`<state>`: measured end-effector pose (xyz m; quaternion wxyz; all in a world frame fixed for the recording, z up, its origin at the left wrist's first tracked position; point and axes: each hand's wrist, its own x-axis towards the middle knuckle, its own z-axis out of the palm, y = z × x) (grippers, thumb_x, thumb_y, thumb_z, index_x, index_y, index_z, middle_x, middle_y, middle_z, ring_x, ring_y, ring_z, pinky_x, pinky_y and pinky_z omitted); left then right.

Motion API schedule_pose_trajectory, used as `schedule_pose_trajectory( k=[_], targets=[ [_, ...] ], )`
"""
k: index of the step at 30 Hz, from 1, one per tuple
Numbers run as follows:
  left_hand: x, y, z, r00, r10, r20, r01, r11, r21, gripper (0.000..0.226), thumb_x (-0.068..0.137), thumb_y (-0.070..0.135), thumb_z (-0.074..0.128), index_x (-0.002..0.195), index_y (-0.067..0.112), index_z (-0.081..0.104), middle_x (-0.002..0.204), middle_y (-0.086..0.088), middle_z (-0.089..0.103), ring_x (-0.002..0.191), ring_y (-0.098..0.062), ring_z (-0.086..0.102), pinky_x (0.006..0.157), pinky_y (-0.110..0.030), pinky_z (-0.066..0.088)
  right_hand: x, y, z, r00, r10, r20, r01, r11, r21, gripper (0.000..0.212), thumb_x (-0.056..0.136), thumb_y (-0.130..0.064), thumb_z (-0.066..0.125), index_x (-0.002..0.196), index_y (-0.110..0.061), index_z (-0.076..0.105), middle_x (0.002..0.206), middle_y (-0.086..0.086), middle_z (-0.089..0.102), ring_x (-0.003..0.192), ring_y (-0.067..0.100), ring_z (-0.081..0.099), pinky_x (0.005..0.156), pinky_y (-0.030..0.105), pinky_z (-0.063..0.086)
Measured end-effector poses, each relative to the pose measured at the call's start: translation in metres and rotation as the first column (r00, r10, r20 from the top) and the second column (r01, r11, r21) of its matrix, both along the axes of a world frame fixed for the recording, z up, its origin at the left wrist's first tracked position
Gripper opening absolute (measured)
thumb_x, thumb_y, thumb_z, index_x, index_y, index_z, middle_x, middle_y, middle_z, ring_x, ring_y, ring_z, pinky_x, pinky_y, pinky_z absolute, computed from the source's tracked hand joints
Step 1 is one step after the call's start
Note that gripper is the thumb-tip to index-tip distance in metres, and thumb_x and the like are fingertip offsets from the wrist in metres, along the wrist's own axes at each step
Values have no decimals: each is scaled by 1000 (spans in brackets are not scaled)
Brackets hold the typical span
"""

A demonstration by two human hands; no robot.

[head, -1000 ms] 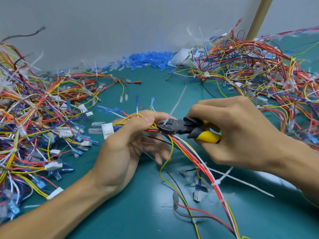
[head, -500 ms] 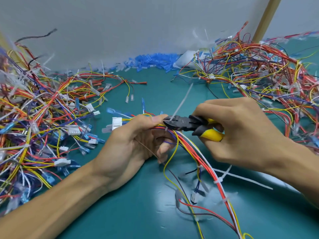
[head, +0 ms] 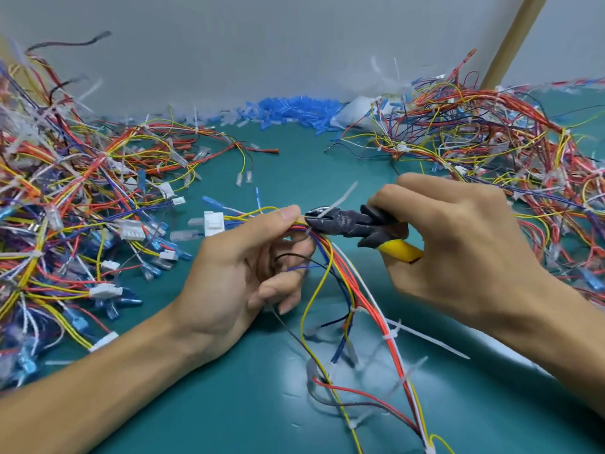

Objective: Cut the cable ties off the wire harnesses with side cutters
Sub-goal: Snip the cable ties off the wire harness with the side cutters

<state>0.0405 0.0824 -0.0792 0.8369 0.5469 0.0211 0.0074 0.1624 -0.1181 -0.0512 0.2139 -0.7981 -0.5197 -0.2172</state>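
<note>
Yellow-handled side cutters [head: 357, 226]: right hand [head: 458, 247] grips them, blades at cable tie [head: 339, 202]; left hand [head: 248, 273] pinches wire harness [head: 340, 267].

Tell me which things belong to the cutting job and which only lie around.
In use: left hand, held wire harness, white cable tie, side cutters, right hand.
Lying about: left wire pile, right wire pile, blue sleeves by the wall.

One left hand [head: 229, 280], one right hand [head: 458, 253], one side cutters [head: 348, 222], one held harness [head: 366, 304], two harness piles [head: 65, 204]
</note>
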Motion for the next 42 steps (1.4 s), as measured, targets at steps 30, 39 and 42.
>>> schedule_pose_trajectory(
  k=[30,39,42],
  targets=[
    [-5,-10,-15,924,290,249,-328,936,124,36,88,55,69,69,24,63,53,9,54,37,0,46,37,-18,32,32,4,-7,-477,116,-871,-477,798,368,27,102,-17,66,109,8,70,83,27,73,69,35,76,64,35,61],
    [-7,-16,-11,910,323,260,-379,901,209,33,94,48,56,69,26,63,55,11,55,36,0,43,38,-19,28,6,-1,10,276,234,-932,-338,932,133,29,88,-32,76,64,-16,70,60,-1,64,55,12,58,58,15,46],
    [-7,-15,-11,921,312,232,-362,906,217,43,89,65,66,68,28,64,49,7,54,36,0,43,39,-18,30,3,1,15,264,270,-926,-360,918,165,31,89,-28,73,60,-24,65,57,-10,54,53,6,47,58,10,38]
  ],
)
